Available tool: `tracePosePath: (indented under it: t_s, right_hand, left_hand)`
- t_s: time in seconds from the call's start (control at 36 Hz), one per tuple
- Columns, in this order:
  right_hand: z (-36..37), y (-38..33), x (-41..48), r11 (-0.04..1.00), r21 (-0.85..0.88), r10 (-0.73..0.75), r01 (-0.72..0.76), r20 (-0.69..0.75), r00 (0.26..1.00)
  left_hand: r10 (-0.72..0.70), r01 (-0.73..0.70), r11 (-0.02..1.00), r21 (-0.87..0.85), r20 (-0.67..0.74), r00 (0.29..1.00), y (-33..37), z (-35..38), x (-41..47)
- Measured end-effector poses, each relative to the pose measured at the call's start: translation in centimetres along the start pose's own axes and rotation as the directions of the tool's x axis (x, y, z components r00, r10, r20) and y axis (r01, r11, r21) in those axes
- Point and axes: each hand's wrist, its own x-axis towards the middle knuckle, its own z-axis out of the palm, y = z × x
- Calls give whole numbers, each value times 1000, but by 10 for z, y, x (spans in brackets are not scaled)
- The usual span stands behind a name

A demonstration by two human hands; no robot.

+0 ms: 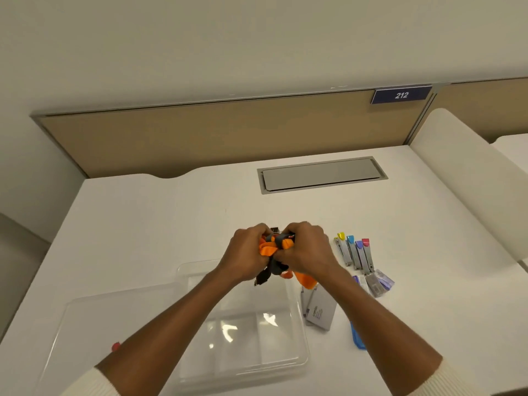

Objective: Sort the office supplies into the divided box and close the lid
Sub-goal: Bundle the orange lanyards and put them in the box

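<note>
Both hands hold a bunch of orange and dark grey lanyards (275, 248) above the far edge of the clear divided box (297, 350). My left hand (245, 252) grips the bunch from the left, and my right hand (307, 248) grips it from the right. Loose strap ends hang down over the box. The box is open, and its clear lid (94, 315) lies flat to its left. Several small staplers (354, 254) with coloured tips lie in a row to the right. Staple packs (377, 282) lie just below them.
A grey card box (320, 312) lies right of the divided box, with a blue item (357, 337) beside it. A small red object (115, 346) shows at the lid's near edge. A grey cable hatch (321, 174) sits at the back of the white desk, before a tan partition.
</note>
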Motion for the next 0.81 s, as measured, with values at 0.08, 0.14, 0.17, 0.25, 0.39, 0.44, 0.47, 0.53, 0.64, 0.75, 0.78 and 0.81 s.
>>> tracePosePath:
  t_s: [0.08,0.14,0.17,0.25,0.39,0.44,0.47,0.53,0.64,0.75,0.78,0.81]
  right_hand:
    - [24,0,-3,988,99,110,-115,58,992]
    - [38,2,-7,966,165,179,-198,127,976]
    - [43,4,-8,951,196,212,-241,156,965]
    - [56,11,-13,916,247,267,-315,209,941]
    - [59,20,-15,900,276,248,-337,311,918]
    - [53,23,-13,907,266,221,-327,360,906]
    - [50,24,-12,914,261,203,-312,372,906]
    - [43,28,-9,950,207,149,-235,359,921]
    - [32,38,-4,997,-81,13,15,339,941]
    - [32,43,-10,956,-218,-99,197,391,915]
    - [33,44,-12,945,-223,-133,240,409,903]
    - [35,45,-14,935,-223,-161,276,426,890]
  left_hand:
    - [-83,83,996,-11,-1,997,-14,16,-11]
    - [-124,124,992,-13,14,992,-24,25,-18]
    - [-134,134,991,-14,28,991,-27,30,-22]
    - [-117,117,993,-3,79,990,-34,39,-30]
    - [-67,48,995,86,226,972,-36,41,-33]
    - [-56,18,989,147,260,964,-36,38,-34]
    - [-53,3,983,183,264,963,-37,37,-34]
    - [-37,-26,971,239,253,967,-40,35,-33]
    - [4,-46,978,203,203,979,-43,38,-30]
    - [5,-38,973,228,143,990,-48,47,-27]
    - [-2,-30,974,226,142,990,-49,48,-27]
    - [-11,-21,974,224,141,990,-50,50,-26]
